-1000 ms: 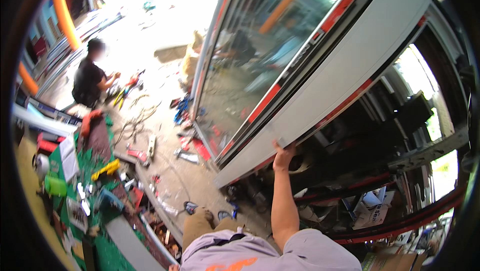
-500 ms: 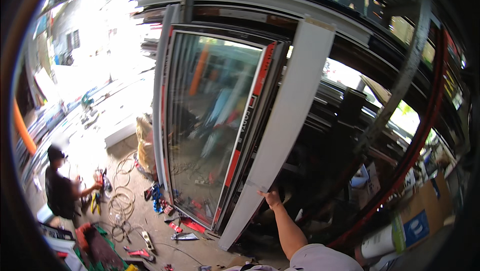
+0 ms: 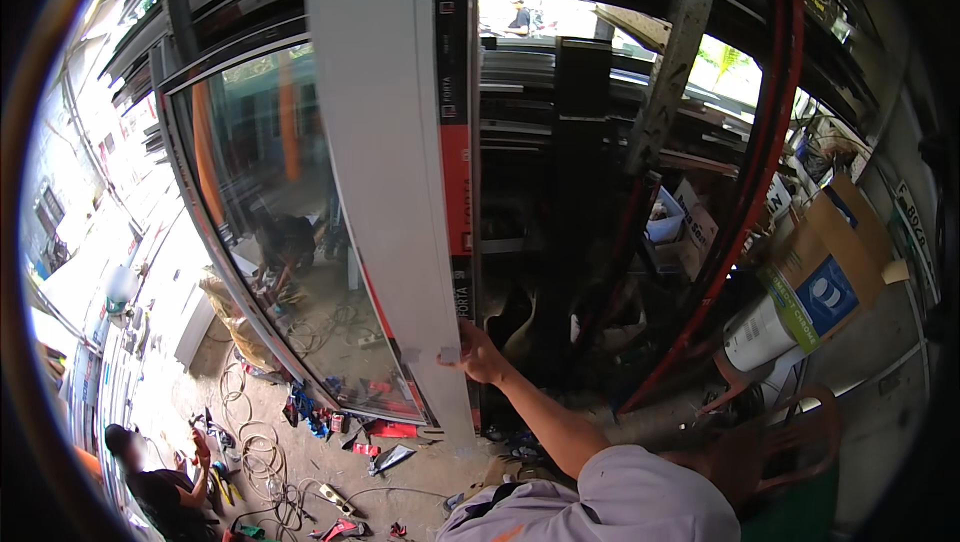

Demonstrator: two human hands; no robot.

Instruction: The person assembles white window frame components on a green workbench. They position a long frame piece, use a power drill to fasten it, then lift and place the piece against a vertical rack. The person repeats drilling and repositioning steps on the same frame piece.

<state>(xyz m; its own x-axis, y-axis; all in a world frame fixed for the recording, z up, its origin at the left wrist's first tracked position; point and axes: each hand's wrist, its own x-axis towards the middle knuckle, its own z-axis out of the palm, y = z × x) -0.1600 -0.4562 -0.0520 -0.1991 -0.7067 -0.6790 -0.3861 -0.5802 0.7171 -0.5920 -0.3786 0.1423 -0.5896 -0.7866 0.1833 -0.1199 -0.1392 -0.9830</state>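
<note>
My right hand (image 3: pixel 482 358) is at the right edge of a tall white panel (image 3: pixel 385 172), low down. Its fingers are closed on that edge, and a fingertip lies across the white front face. Along the edge above the hand runs red and black printed tape (image 3: pixel 456 172). The panel stands nearly upright and overlaps a framed glass pane (image 3: pixel 285 192) on its left. In the glass, reflections of the workshop and a person show. My left hand is out of view.
A co-worker (image 3: pixel 165 482) crouches at the lower left beside coiled hose (image 3: pixel 262 457). Tools and scraps, including a spirit level (image 3: pixel 336 498), litter the floor. Racks of dark profiles stand behind. At right are a red post (image 3: pixel 765 182), a cardboard box (image 3: pixel 835 252) and a white bucket (image 3: pixel 760 332).
The white panel, tilted before, now appears nearly upright and nearer, with its taped edge showing. My right hand stays on its edge. The view has shifted, and the co-worker's hands have risen.
</note>
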